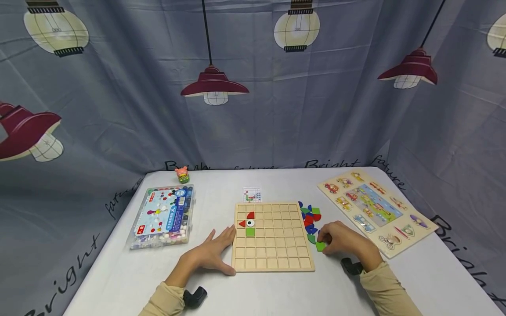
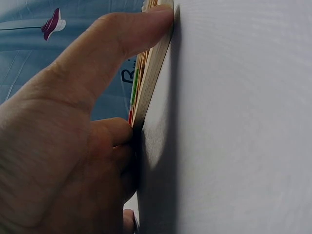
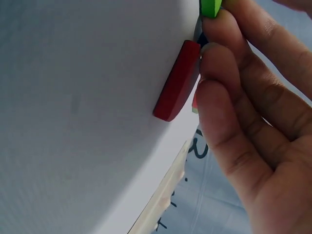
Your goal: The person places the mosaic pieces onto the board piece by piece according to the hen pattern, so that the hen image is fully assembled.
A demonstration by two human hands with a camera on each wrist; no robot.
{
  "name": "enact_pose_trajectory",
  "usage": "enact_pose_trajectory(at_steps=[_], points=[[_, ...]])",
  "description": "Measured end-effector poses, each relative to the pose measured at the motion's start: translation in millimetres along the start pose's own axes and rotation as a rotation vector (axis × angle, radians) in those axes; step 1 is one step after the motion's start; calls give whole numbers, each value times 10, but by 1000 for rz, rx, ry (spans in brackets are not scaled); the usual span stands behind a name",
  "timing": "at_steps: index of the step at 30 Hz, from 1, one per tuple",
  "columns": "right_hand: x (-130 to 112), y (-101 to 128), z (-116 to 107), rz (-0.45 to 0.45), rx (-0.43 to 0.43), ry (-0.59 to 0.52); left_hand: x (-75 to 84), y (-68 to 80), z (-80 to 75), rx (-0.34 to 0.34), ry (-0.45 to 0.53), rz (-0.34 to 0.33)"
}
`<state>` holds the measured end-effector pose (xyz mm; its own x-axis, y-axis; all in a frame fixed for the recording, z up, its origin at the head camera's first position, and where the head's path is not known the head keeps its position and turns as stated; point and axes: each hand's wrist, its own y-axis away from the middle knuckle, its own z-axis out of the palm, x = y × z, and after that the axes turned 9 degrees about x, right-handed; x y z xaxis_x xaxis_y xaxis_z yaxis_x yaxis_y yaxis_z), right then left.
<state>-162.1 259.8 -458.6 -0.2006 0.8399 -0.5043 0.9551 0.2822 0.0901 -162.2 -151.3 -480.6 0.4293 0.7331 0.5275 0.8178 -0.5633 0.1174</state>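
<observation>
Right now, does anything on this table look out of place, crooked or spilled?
Nothing stands out. The wooden grid board lies flat and square, steadied by the left hand. The loose coloured pieces sit heaped beside it, where the right hand pinches a green piece. The bead box is closed.

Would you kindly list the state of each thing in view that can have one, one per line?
Wooden grid board: flat on the table, four pieces placed, most cells empty.
Left hand: fingers straight, pressed against the board's left edge.
Right hand: fingers curled, pinching a green piece.
Loose colored pieces: piled beside the board's right edge.
Bead box: lid closed.
Vehicle puzzle: flat, pieces seated.
</observation>
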Motion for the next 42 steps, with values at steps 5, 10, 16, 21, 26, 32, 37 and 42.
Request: enact_pose_trajectory(at_steps=[5,10,16,21,26,32,37,42], points=[[2,13,-16,3,12,16,-4,-11,5,5,-14,13],[10,29,-67,27,39,21,-7,-30,3,7,-24,16],[-12,-5,-132,-15,79,0,4,-26,-6,11,-16,8],[-51,-70,-110,-122,102,-43,10,-22,-9,16,-13,4],[-138,-138,-8,-202,112,-73,6,-8,-14,12,-17,3],[-355,-218,66,-251,123,-83,-19,19,-8,12,-17,2],[-572,-289,100,-299,124,-94,-39,8,-3,14,-18,8],[-766,-361,187,-312,108,-82,-34,-7,7,9,-16,15]])
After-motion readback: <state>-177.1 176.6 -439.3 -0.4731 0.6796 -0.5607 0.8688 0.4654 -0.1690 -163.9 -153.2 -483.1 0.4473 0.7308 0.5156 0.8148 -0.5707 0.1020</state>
